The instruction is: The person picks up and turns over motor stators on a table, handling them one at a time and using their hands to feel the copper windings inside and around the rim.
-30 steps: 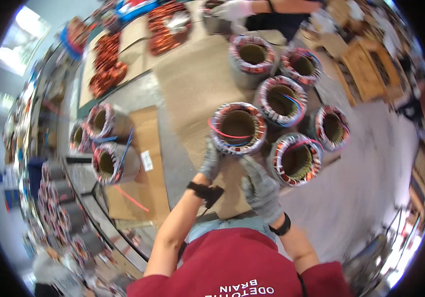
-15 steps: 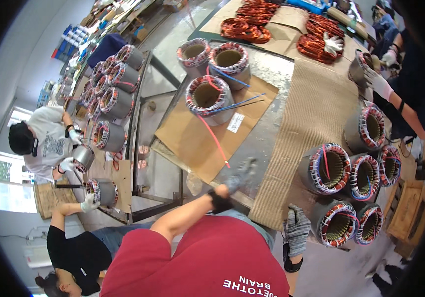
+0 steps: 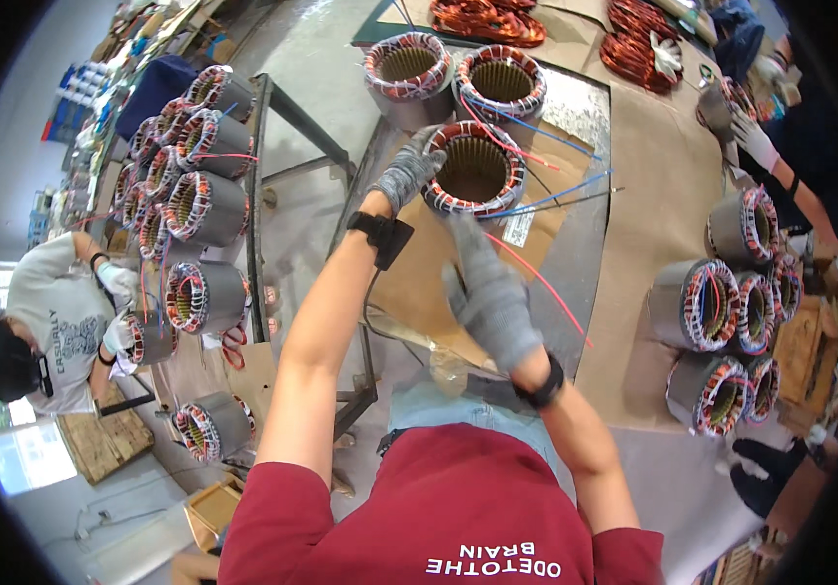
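A motor stator (image 3: 474, 174), a grey steel cylinder with red-and-white laced windings round its top, stands upright nearest me on brown cardboard (image 3: 419, 273). My left hand (image 3: 407, 174), in a grey glove, grips the left side of its rim. Just in front of it my right hand (image 3: 492, 297), gloved too, is open with fingers stretched toward the stator and thumb apart. Its fingertips are slightly blurred, so contact is unclear. Blue, black and red lead wires (image 3: 545, 283) trail from the stator to the right.
Two more stators (image 3: 407, 83) stand right behind this one. Several lie on their sides at the table's right (image 3: 697, 302). Copper coil bundles (image 3: 633, 58) lie at the back. A co-worker's gloved hand (image 3: 755, 141) is at far right; another person (image 3: 58, 322) works at the left bench.
My left hand has come up from the table's front edge onto the stator's rim. The right hand has swung in from the right to the stator's front. The view has shifted.
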Demonstrator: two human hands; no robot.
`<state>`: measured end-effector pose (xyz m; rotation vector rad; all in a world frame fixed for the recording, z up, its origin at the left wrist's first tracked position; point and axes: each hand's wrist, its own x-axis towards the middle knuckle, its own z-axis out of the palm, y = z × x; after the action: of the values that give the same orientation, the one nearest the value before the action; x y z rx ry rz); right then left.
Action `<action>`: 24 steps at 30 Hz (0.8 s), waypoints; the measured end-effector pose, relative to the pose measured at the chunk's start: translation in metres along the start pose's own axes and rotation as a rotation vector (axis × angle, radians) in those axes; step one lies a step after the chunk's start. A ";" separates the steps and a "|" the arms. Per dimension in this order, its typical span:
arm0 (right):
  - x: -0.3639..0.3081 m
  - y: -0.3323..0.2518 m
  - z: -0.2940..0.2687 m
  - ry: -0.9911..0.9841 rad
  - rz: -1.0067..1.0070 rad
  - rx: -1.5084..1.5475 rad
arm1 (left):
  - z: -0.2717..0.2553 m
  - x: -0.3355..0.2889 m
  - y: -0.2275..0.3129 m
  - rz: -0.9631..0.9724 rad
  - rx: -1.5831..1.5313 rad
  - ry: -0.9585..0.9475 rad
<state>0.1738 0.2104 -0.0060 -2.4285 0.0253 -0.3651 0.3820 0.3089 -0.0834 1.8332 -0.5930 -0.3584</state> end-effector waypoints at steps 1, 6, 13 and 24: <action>0.014 0.018 0.027 0.143 -0.017 -0.112 | 0.010 0.000 0.009 -0.061 -0.072 0.034; 0.023 0.025 0.043 0.052 0.101 -0.223 | 0.007 -0.026 0.008 0.033 0.000 0.225; -0.018 0.063 0.012 0.175 -0.241 0.062 | 0.052 -0.111 0.065 0.300 0.772 0.290; -0.053 0.047 -0.039 -0.112 0.834 0.764 | 0.055 -0.120 0.049 -0.568 -0.372 0.004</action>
<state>0.1159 0.1556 -0.0207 -1.4995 0.6911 0.1364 0.2434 0.3202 -0.0607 1.6088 0.0192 -0.7864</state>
